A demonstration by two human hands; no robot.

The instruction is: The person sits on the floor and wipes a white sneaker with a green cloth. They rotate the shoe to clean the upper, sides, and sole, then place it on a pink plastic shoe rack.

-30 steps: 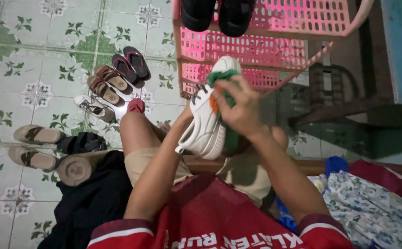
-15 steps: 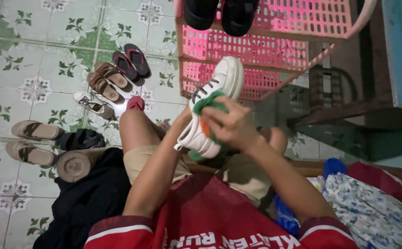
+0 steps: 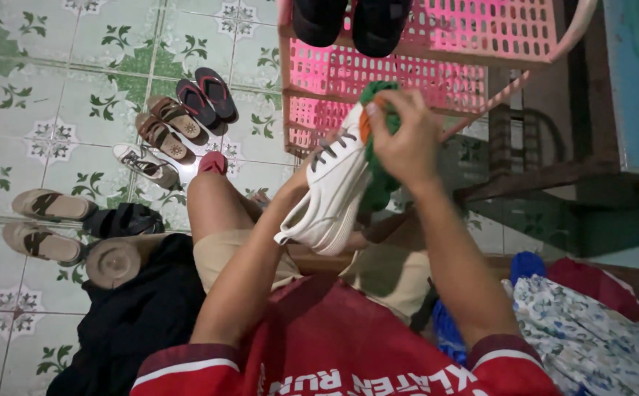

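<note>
Green-and-white patterned floor tiles (image 3: 78,66) fill the left of the view, and a pink plastic shoe rack (image 3: 407,81) stands ahead of my knees with a pair of black shoes (image 3: 349,22) on its upper shelf. I sit with the white sneaker (image 3: 330,194) raised above my lap, toe pointing toward the rack and laces facing left. My left hand (image 3: 301,183) is mostly hidden behind the sneaker; its grip appears to support the shoe near the laced side, but I cannot tell how the fingers close. My right hand (image 3: 407,143) has its grip clenched on a green cloth (image 3: 378,176) with an orange patch, pressed against the toe end of the sneaker. On the floor to the left lie brown sandals (image 3: 162,128), dark flip-flops (image 3: 206,95), a small white shoe (image 3: 140,163), tan sandals (image 3: 45,220) and a black sandal (image 3: 125,220). Dark clothing (image 3: 136,315) lies beside my left thigh, and a floral fabric (image 3: 591,337) lies at lower right.
</note>
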